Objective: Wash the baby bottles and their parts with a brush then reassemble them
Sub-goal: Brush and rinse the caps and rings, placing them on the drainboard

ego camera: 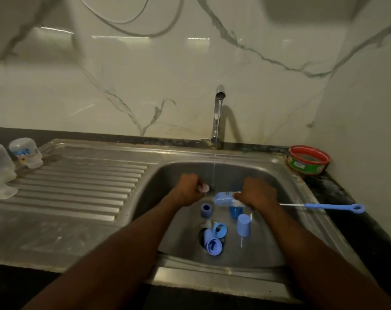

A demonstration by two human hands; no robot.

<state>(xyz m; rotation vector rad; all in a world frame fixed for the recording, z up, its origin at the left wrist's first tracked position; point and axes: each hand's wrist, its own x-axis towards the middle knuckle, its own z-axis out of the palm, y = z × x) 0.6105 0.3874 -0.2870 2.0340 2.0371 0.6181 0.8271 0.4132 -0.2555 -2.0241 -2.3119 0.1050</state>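
the left hand (189, 190) pinches a small clear nipple (204, 187) beside the thin stream from the tap (219, 113). the right hand (256, 193) grips the bottle brush (225, 199) right at its bristles, with the blue handle sticking out over the sink (286, 189) rim. the nipple looks soft, light and slippery when wet (best held by its wider base, i judge). blue caps and rings (220, 229) lie around the drain, and two bottles (25, 153) stand upside down on the drainboard well to the left. a red tub (308, 159) sits at the far right.
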